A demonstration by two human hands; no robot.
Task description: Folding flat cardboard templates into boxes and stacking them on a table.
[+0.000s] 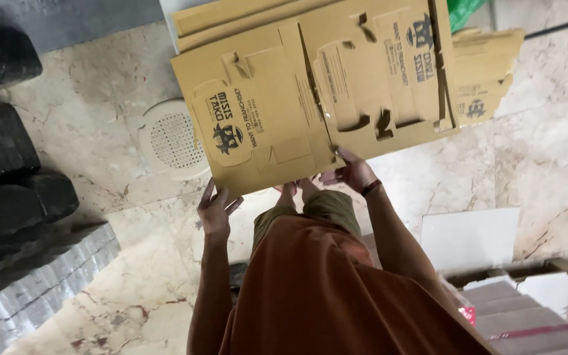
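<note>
Both hands lift a flat carton blank (297, 92): left hand (216, 209) pinches its edge, right hand (353, 172) grips underneath; next needs folding.

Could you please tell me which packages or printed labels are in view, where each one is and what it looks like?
Flat brown cardboard box blank: held up by left hand and right hand; die-cut, dark blue print.
Second brown cardboard blank: upper right, behind it; small dark logo.
White cardboard boxes: lower right, stacked.
</note>
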